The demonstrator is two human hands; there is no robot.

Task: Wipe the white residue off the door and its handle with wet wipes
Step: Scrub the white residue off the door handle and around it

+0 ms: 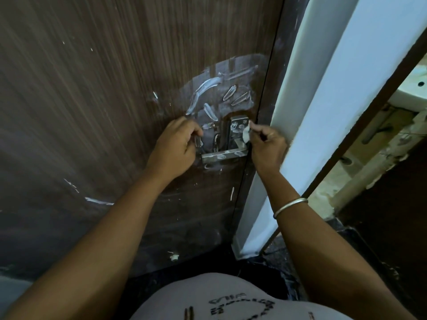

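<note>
Right hand (pixel 265 146) pinches a small wadded wet wipe (pixel 245 135) against the steel backplate of the lever handle (pixel 215 155), which sits between the hands. Left hand (pixel 175 144) has fingers curled on the lever's free end, probably steadying it. Lever's long axis is horizontal, pointing toward left hand; backplate upright. Wipe looks soft, limp, light; best kept bunched in a fingertip pinch. Handle rigid, smooth metal. White residue (pixel 208 93) smeared on door (pixel 104 100) just above both hands, mostly unwiped.

One door (pixel 92 112), one metal handle (pixel 221 155), one white wipe (pixel 245 135), two hands (pixel 176 144) (pixel 265 146), one bangle (pixel 290 207)
</note>
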